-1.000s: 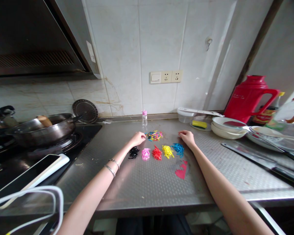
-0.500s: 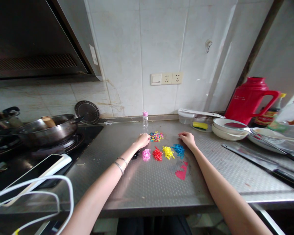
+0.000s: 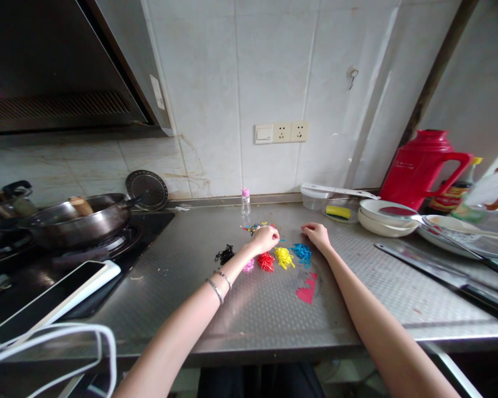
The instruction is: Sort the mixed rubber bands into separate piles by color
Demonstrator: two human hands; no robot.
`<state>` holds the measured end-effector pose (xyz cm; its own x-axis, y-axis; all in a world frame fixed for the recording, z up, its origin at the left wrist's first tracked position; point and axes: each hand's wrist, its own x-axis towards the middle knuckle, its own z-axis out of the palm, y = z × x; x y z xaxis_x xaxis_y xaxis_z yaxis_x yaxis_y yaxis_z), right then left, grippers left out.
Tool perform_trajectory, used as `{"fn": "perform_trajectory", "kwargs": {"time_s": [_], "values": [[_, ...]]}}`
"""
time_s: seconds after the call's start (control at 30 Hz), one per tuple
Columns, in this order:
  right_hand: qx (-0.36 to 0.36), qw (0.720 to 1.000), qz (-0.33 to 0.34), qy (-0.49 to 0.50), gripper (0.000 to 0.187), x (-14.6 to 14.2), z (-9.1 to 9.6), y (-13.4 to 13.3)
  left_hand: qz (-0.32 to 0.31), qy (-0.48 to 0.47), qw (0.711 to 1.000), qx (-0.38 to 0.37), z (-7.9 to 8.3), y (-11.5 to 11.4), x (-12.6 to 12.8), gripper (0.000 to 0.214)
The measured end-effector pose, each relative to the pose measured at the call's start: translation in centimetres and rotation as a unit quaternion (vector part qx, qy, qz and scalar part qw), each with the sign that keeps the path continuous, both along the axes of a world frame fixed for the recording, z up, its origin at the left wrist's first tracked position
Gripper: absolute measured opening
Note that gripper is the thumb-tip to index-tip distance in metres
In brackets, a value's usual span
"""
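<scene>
Small piles of tiny elastic bands lie in a row on the steel counter (image 3: 257,309): black (image 3: 225,254), pink (image 3: 248,266), red (image 3: 266,261), yellow (image 3: 284,257) and blue (image 3: 302,252). Behind them lies a mixed-colour pile (image 3: 252,226), mostly hidden by my left hand (image 3: 265,239). That hand is curled over the mixed pile with fingers closed; what they pinch is too small to make out. My right hand (image 3: 316,234) rests on the counter beside the blue pile, fingers loosely curled.
A small clear bottle with pink cap (image 3: 244,201) stands behind the piles. Left: stove with a pan (image 3: 74,219) and a phone (image 3: 50,301). Right: red thermos (image 3: 421,166), stacked bowls (image 3: 385,216), a sponge (image 3: 338,211), long knife (image 3: 444,273). A red scrap (image 3: 307,289) lies nearer me.
My left hand has moved right, from the left side of the mixed pile to over it, uncovering the black pile. My right hand has stayed put.
</scene>
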<state>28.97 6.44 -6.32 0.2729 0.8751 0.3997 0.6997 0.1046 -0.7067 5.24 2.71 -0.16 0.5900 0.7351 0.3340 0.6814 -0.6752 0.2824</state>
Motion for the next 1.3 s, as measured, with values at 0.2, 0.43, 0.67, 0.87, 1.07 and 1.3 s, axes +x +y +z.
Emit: {"fn": "perform_trajectory", "kwargs": {"time_s": [0.2,0.43,0.67,0.87,1.07,1.3], "values": [[0.005,1.0,0.001,-0.004,0.029,-0.1,0.2,-0.2,-0.004,0.017,1.0,0.018,-0.2,-1.9,3.8,0.02],[0.003,1.0,0.008,-0.003,0.028,-0.1,0.2,-0.1,-0.025,0.0,1.0,0.011,0.0,-2.7,4.5,0.035],[-0.008,1.0,0.004,-0.004,0.029,-0.1,0.1,0.0,0.036,-0.113,0.993,-0.015,-0.2,-0.1,-1.0,0.037],[-0.008,1.0,0.004,0.0,0.029,-0.2,0.3,-0.1,0.166,-0.195,0.966,-0.031,0.0,2.4,-9.4,0.039],[-0.013,1.0,0.003,-0.014,0.028,-0.5,0.6,-0.5,0.269,-0.347,0.894,-0.091,-1.3,4.1,-15.5,0.027],[-0.017,0.999,0.003,-0.034,0.027,-0.7,0.8,-0.5,0.311,-0.441,0.828,-0.153,-2.4,3.4,-17.3,0.023]]}}
